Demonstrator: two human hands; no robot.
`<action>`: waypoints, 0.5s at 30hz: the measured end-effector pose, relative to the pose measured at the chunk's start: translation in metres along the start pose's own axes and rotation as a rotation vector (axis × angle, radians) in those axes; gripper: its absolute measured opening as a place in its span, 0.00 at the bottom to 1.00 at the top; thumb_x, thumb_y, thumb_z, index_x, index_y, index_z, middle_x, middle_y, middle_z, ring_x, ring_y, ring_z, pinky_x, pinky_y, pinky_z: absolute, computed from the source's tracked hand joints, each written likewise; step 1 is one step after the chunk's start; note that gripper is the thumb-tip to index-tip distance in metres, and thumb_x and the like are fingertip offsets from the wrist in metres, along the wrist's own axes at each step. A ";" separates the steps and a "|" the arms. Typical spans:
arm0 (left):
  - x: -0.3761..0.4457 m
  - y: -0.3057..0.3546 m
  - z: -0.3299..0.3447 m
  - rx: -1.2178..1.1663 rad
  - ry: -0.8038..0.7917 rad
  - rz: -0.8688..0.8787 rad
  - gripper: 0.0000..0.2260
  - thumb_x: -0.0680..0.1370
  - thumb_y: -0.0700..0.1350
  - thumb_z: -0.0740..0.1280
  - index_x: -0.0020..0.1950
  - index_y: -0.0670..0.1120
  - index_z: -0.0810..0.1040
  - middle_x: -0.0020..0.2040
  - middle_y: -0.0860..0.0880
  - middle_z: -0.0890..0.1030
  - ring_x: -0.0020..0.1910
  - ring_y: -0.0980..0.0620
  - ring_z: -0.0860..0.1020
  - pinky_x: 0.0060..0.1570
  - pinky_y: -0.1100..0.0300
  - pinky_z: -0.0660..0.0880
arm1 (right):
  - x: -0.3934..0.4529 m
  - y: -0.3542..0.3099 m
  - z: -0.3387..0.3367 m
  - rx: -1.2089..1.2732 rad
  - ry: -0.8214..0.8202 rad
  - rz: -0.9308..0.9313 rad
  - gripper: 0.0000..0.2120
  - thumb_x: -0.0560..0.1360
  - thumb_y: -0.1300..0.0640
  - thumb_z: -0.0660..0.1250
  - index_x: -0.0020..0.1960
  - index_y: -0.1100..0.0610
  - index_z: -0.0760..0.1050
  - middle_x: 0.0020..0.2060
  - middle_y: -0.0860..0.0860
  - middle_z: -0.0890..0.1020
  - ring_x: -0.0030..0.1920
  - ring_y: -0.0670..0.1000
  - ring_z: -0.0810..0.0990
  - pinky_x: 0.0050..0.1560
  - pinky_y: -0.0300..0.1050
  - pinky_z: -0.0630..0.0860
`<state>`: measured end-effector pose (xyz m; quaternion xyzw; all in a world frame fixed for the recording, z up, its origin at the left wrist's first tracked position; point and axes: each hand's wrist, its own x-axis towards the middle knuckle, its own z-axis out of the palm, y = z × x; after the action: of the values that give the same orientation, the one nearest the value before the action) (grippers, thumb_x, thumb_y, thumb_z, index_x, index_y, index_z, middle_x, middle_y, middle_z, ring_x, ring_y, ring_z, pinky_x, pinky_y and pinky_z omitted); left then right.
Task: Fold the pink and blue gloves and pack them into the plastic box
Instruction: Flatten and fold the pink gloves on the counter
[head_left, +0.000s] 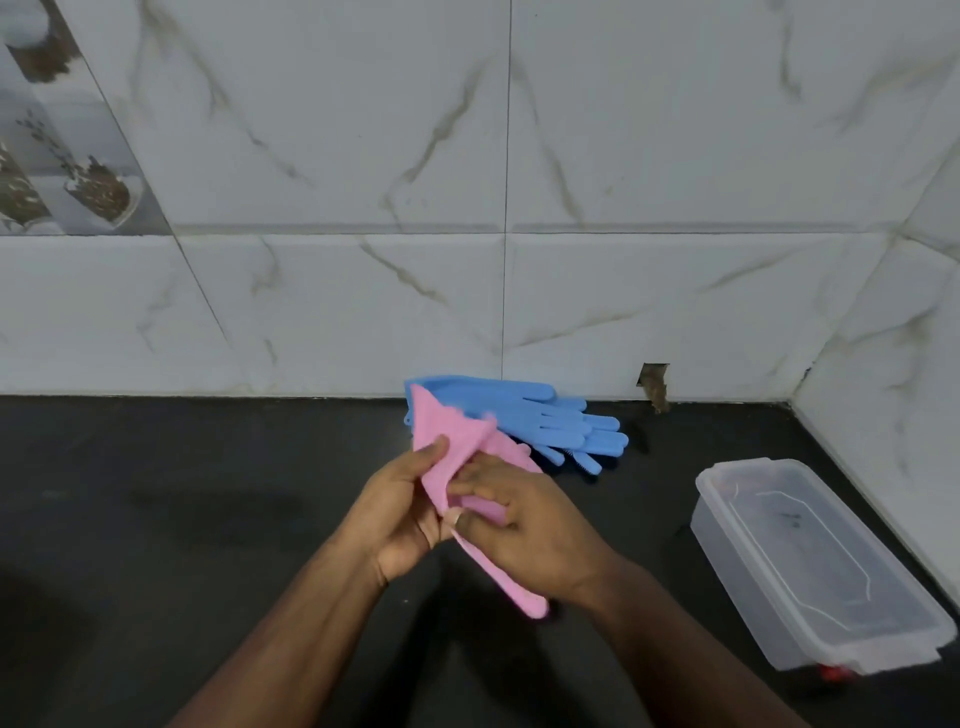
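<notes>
no readable text, labels, brands or numbers anywhere, faint dark mark inside box (810, 561) too small to read

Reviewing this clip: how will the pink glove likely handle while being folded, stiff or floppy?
Probably floppy: the pink glove creases between the left hand and right hand, and its tail droops below them. Its nubbed surface suggests it won't slip easily. Likely light.

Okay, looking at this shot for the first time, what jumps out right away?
The pink glove at the centre, gripped and part-folded between the left hand and right hand above the black counter. Behind it, the blue gloves lie flat by the marble wall, and the clear plastic box sits open on the right.
</notes>
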<state>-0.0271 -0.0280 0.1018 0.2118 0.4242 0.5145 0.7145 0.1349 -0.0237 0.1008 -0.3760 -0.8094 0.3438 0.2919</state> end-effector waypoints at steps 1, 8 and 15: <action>-0.004 -0.004 -0.002 -0.018 0.030 -0.002 0.20 0.81 0.48 0.65 0.68 0.36 0.76 0.60 0.36 0.81 0.50 0.40 0.83 0.51 0.44 0.80 | -0.008 -0.003 -0.001 0.026 0.028 0.004 0.13 0.77 0.55 0.68 0.61 0.47 0.79 0.61 0.39 0.79 0.64 0.33 0.71 0.66 0.34 0.67; -0.038 -0.001 -0.005 -0.224 -0.088 0.042 0.18 0.83 0.49 0.60 0.63 0.37 0.79 0.59 0.37 0.83 0.54 0.41 0.84 0.46 0.46 0.82 | -0.048 0.020 -0.022 0.293 0.237 0.327 0.31 0.70 0.54 0.77 0.70 0.44 0.70 0.64 0.37 0.76 0.63 0.37 0.74 0.67 0.47 0.72; -0.057 -0.015 0.002 -0.227 -0.231 0.004 0.16 0.82 0.53 0.62 0.52 0.41 0.79 0.47 0.41 0.81 0.47 0.44 0.80 0.49 0.52 0.78 | -0.052 0.009 -0.016 0.336 -0.069 0.288 0.51 0.60 0.43 0.81 0.74 0.32 0.53 0.71 0.30 0.62 0.69 0.35 0.64 0.67 0.43 0.65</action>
<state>-0.0233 -0.0855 0.1137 0.1882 0.2781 0.5328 0.7768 0.1787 -0.0562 0.0918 -0.4220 -0.6881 0.5248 0.2704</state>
